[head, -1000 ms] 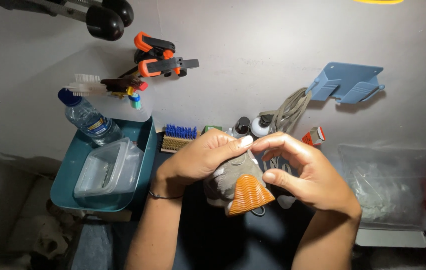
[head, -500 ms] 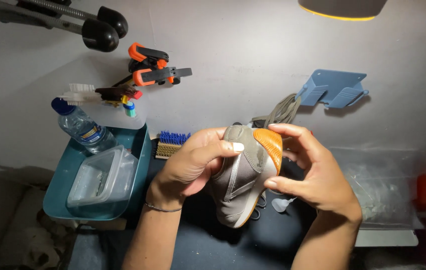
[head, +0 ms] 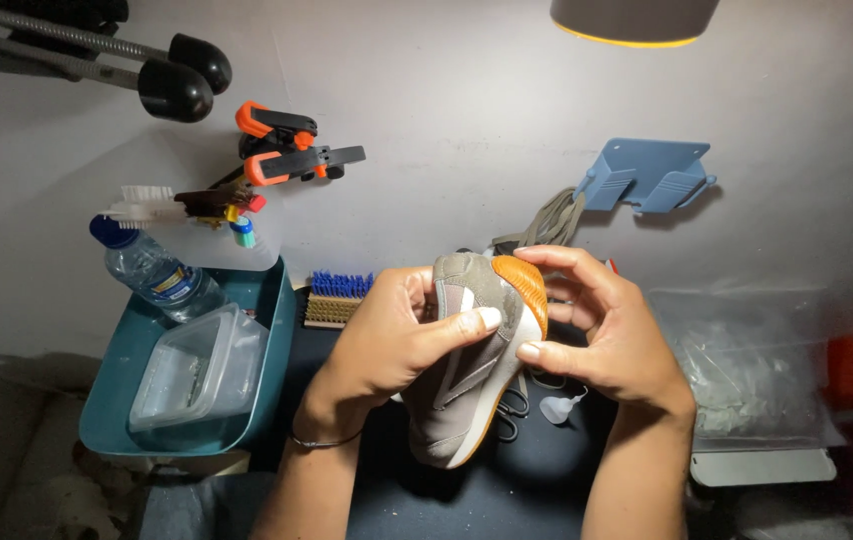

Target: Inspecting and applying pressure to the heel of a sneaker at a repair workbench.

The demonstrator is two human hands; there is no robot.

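A: What is held between the hands, and how is it held?

B: One grey shoe (head: 467,375) with an orange sole edge is held upright between them, toe end up. It is gripped by the left hand (head: 382,345) from its left side, with the thumb pressed across the upper. The toe is pinched by the right hand (head: 612,335), the fingers curled over the orange rim and the thumb set on the white midsole.

A: What is hidden or hard to make out?

B: The inner side of the shoe is covered by the left palm. Under the right hand some dark loops (head: 517,400) and a small pale dropper-like piece (head: 559,408) are seen, but their kind cannot be told. The lamp (head: 635,20) above the hands is cut off by the top edge. The bag (head: 752,370) of clear plastic to the right of the right hand shows blurred contents only.

A: How many of each thing are counted?

B: To the left of the left hand, one teal tub (head: 122,390) is seen, with one clear lidded box (head: 202,365) and one water bottle (head: 152,275) in it. One brush with blue bristles (head: 335,298) lies just beside the left hand. Above it, two orange clamps (head: 287,150) are counted on the wall. One blue bracket (head: 647,175) is fixed above the right hand, with grey laces (head: 552,220) hanging beside it.
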